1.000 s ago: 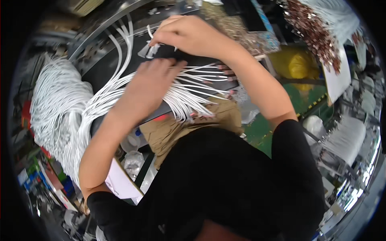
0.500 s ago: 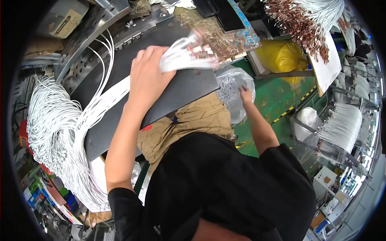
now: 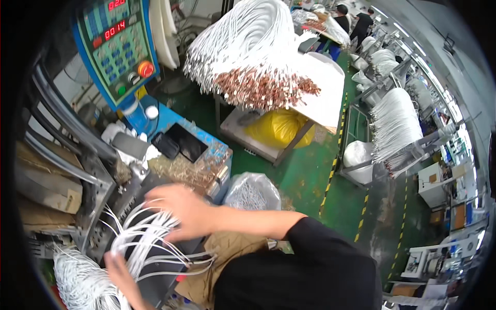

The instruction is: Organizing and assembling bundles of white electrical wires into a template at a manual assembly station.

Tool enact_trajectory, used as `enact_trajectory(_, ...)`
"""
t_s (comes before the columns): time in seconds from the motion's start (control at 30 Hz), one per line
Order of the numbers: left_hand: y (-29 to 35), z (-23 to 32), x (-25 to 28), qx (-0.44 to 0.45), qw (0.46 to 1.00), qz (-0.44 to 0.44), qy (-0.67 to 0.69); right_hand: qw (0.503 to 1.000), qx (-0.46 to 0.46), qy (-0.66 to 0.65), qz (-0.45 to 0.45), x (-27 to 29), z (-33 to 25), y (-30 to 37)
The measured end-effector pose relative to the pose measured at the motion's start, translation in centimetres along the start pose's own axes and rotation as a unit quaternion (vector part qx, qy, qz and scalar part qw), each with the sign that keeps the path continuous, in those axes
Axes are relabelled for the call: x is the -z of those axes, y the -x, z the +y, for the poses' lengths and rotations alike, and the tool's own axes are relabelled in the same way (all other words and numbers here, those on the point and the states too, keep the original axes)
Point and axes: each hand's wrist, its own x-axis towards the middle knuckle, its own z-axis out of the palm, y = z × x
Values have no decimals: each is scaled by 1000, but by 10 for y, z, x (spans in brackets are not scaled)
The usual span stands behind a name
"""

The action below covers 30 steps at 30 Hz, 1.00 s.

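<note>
A loose bundle of white wires [image 3: 147, 235] lies across the dark metal bench at lower left, its strands fanned and looping. My right hand [image 3: 183, 209] reaches in from the right and is closed over the upper part of these wires, fingers curled toward the bench. My left hand [image 3: 123, 279] is lower, against the near-left side of the bundle. It is blurred, and part of its fingers is hidden. Several wire ends [image 3: 199, 258] stick out toward my lap. A larger heap of white wires [image 3: 82, 279] hangs at the bench's left end.
A clear bag [image 3: 253, 192] of white scraps stands beyond my right forearm. The blue machine surface [image 3: 219, 150] carries a black phone-like slab [image 3: 187, 141]. Behind are a control panel [image 3: 118, 49], a table heaped with copper-ended wires [image 3: 268, 88] and a yellow bag [image 3: 283, 129].
My right hand has moved from the clear bag onto the wires. My left hand has come back from the wires' far ends toward the near left. The view has swung up and right.
</note>
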Motion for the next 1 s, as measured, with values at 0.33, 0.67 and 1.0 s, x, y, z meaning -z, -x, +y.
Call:
enact_trajectory(0.33,14,-47,32,24,980,-177,83,944,83,181,-264,-64,-24,-96)
enact_trajectory(0.67,15,-58,21,-98,994,15,-39,913,-63,36,-402,-84,23,-39)
enact_trajectory(1.0,6,-21,51,-113,988,9,-104,964,48,54,-257,-88,17,-40)
